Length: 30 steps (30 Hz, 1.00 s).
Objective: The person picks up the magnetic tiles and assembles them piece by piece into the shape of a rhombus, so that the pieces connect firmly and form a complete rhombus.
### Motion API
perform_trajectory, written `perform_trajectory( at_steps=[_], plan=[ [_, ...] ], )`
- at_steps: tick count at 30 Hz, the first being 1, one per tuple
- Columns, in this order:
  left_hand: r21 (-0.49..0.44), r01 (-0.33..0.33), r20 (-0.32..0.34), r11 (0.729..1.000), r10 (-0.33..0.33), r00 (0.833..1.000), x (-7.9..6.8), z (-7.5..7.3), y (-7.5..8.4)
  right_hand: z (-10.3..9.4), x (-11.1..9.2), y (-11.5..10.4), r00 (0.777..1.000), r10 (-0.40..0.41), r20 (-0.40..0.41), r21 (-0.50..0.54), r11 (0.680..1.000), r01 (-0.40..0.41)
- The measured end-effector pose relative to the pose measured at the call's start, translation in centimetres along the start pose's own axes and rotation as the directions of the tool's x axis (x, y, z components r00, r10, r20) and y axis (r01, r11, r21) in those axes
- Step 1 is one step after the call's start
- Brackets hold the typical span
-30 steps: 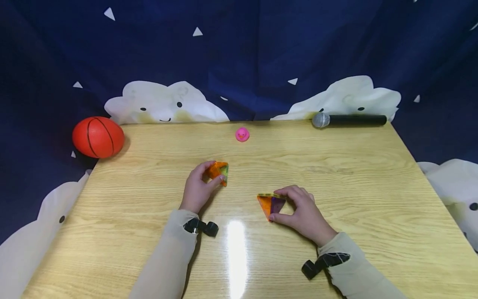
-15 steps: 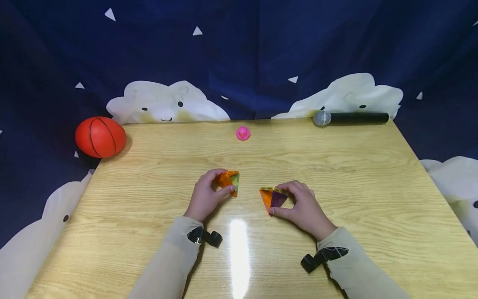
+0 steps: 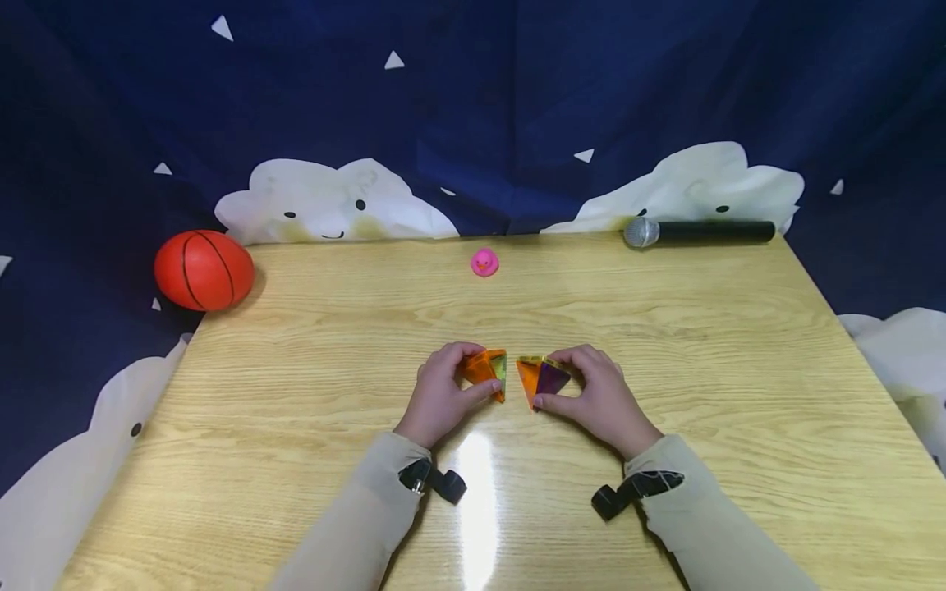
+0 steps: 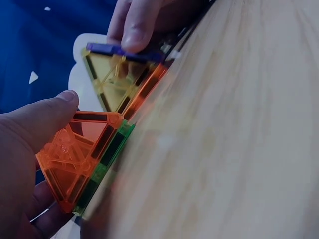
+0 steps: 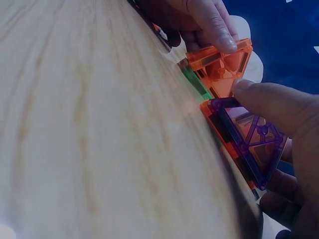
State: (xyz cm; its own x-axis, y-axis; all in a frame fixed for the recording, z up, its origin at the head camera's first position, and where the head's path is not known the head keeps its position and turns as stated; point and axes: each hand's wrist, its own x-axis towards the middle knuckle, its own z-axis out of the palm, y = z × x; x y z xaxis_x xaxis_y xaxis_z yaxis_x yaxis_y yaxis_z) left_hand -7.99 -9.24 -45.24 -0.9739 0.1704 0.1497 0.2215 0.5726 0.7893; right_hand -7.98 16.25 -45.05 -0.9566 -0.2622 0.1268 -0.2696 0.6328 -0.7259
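Around the middle of the table, my left hand (image 3: 447, 394) holds a small pyramid of translucent magnetic tiles (image 3: 484, 371), orange with a green side, between thumb and fingers. My right hand (image 3: 599, 398) pinches a second magnetic-tile pyramid (image 3: 530, 379) with orange, purple and yellow sides. A narrow strip of table shows between the two pyramids in the head view. The left wrist view shows the orange tile (image 4: 75, 154) with its green edge low near the tabletop. In the right wrist view the purple tile (image 5: 249, 137) faces the camera, under my thumb.
On the wooden table (image 3: 296, 427) a pink rubber duck (image 3: 484, 263) sits at the back middle. A red ball (image 3: 204, 271) with black lines lies at the back left corner, and a black microphone (image 3: 709, 232) along the back right edge. A dark blue cloud-patterned curtain (image 3: 458, 107) hangs behind.
My left hand has carried its pyramid to the right and nearer to me. My right hand's pyramid has shifted slightly away from me. The gap between the pyramids has narrowed.
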Motion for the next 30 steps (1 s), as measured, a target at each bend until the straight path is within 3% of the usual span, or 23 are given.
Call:
perform_trajectory(
  at_steps=[10,20,27,30],
  plan=[
    [0.018,-0.004,0.016,1.0,0.004,1.0,0.0,1.0,1.0,0.0,0.2,0.0,1.0,0.011,0.002,0.007,1.0,-0.011],
    [0.004,0.003,0.019,1.0,-0.003,1.0,-0.1,0.9,1.1,0.0,-0.1,0.0,0.999,0.033,-0.009,0.035,0.999,-0.033],
    [-0.12,0.066,0.06,0.991,-0.059,0.996,0.0,-0.6,-0.1,-0.1,-0.1,-0.2,0.998,0.064,-0.003,0.089,0.994,-0.064],
    [-0.099,0.076,0.094,0.992,-0.067,0.993,0.1,-1.5,-0.6,-0.3,-0.1,0.1,0.999,0.038,0.008,0.074,0.997,-0.038]
  ],
)
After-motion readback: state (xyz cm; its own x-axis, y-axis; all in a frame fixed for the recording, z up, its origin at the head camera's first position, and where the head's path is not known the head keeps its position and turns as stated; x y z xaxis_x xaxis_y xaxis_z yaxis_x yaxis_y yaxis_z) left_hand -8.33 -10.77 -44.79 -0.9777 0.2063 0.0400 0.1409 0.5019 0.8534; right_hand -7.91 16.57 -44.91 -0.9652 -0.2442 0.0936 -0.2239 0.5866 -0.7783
